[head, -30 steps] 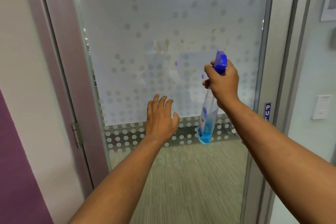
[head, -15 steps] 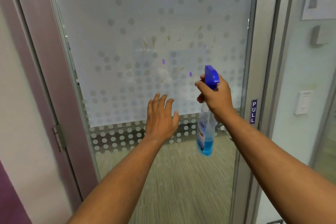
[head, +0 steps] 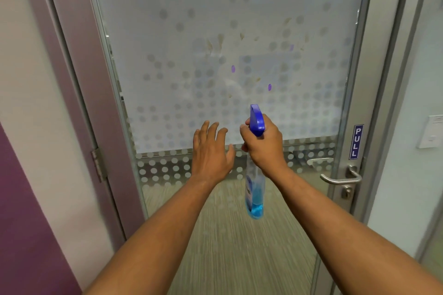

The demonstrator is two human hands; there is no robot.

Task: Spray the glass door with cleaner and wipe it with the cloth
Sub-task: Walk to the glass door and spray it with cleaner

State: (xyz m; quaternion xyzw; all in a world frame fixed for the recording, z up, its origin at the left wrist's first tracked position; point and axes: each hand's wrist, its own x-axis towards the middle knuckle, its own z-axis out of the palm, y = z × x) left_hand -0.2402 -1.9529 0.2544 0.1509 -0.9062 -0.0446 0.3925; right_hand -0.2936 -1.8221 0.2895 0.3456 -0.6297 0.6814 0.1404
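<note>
In the foreground, two bare forearms reach forward from the bottom edge toward a glass door. The left hand is held up with its fingers spread and relaxed, holding nothing; whether its fingertips touch the glass cannot be told. Just to its right, the right hand is wrapped around the neck of a spray bottle, fingers curled at the trigger. The bottle hangs upright below the fist, its clear body partly filled with blue liquid, its blue nozzle head pointing at the door.

Beyond the hands stands the glass door, frosted across its upper part with a dotted pattern and clear lower down, where striped carpet shows through. Brownish smears and small purple spots mark the frosted area above the hands. On the door's right edge are a metal handle and a blue "PULL" sign. A hinge sits on the frame at left. No cloth is visible.
</note>
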